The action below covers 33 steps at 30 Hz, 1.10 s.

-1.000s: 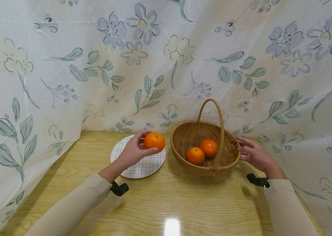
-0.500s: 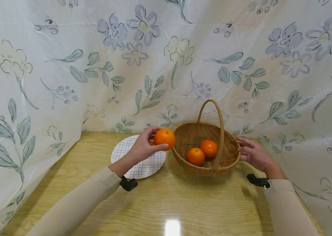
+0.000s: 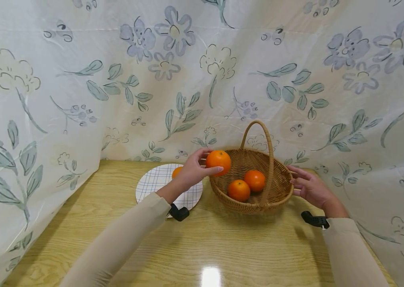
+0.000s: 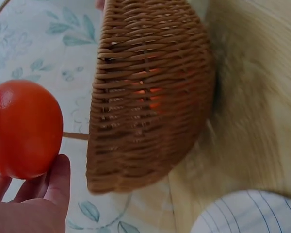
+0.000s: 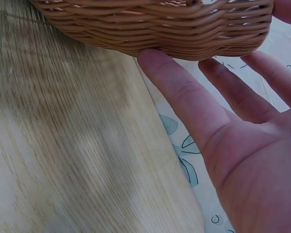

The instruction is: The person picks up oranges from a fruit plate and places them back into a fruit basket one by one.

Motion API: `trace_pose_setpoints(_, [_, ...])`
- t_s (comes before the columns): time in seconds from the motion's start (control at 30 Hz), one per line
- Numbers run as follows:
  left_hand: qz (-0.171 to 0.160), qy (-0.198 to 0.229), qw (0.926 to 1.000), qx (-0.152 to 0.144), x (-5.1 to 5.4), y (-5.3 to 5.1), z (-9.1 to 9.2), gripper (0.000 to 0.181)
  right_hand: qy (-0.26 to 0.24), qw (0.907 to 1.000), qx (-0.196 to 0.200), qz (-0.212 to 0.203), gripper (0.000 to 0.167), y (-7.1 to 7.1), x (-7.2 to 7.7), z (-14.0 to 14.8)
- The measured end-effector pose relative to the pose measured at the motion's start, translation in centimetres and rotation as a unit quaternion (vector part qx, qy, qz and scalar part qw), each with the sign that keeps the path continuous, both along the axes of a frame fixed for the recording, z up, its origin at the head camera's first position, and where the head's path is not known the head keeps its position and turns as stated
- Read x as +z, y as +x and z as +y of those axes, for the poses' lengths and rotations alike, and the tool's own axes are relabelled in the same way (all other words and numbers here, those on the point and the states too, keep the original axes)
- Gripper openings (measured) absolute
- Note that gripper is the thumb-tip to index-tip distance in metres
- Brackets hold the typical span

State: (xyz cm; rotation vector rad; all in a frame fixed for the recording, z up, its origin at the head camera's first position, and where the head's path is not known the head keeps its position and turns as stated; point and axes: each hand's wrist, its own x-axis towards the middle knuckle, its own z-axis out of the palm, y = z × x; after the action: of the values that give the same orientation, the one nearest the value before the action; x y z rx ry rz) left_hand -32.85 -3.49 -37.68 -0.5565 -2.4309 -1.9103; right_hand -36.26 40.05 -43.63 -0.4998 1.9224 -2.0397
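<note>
An orange (image 3: 218, 162) is in my left hand (image 3: 195, 170), gripped between thumb and fingers over the left rim of the wicker basket (image 3: 226, 198). The left wrist view shows the held orange (image 4: 26, 128) beside the basket's woven wall (image 4: 150, 116). Inside the basket lie two more oranges, one nearer the front (image 3: 239, 191) and one behind it (image 3: 255, 181). My right hand (image 3: 311, 187) touches the basket's right side with extended, spread fingers; in the right wrist view, fingertips (image 5: 155, 58) meet the weave from outside. Another orange (image 3: 177, 172) on the plate is partly hidden by my left hand.
A round white plate (image 3: 151, 185) with a blue check pattern sits left of the basket on the wooden table (image 3: 245, 247). The basket's tall arched handle (image 3: 271, 159) rises across its middle. Floral cloth (image 3: 173, 99) hangs behind and along both sides.
My left hand has carried the orange rightward from over the plate to the basket's left rim, uncovering part of another orange on the plate. My right hand and the basket stay put.
</note>
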Motion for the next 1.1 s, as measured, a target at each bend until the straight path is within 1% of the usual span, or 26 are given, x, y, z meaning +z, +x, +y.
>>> trace_pose_setpoints(0.13, [0.0,0.005,1.0,0.001,0.0,-1.1,1.3,0.067,0.01,1.0,-0.002,0.0,0.067,0.0,0.1,-0.1])
trace_pose_setpoints(0.3, [-0.004,0.004,0.9999,0.011,0.5,-2.0,2.5,0.07,0.017,0.9998,-0.003,-0.001,0.068,0.0,0.1,-0.3])
trace_pose_setpoints(0.5, [-0.019,0.001,0.9997,0.017,1.1,-3.0,3.6,0.071,0.004,1.0,-0.001,0.001,0.063,0.0,0.1,-0.2])
trace_pose_setpoints(0.67, [-0.036,-0.001,0.9987,0.035,1.5,-3.8,4.5,0.07,0.004,1.0,0.001,0.0,0.063,-0.1,0.1,-0.1])
trace_pose_setpoints(0.77, [-0.046,-0.003,0.9979,0.045,1.5,-4.3,5.1,0.068,0.007,1.0,0.0,-0.001,0.064,-0.1,0.1,0.0])
trace_pose_setpoints(0.93, [-0.065,0.016,0.9961,0.057,1.3,-5.1,6.1,0.062,0.006,1.0,0.002,-0.001,0.065,-0.2,0.1,0.0])
trace_pose_setpoints(1.1, [-0.078,0.028,0.9937,0.075,1.2,-5.8,6.9,0.063,0.006,1.0,0.0,-0.001,0.065,-0.2,0.2,0.0])
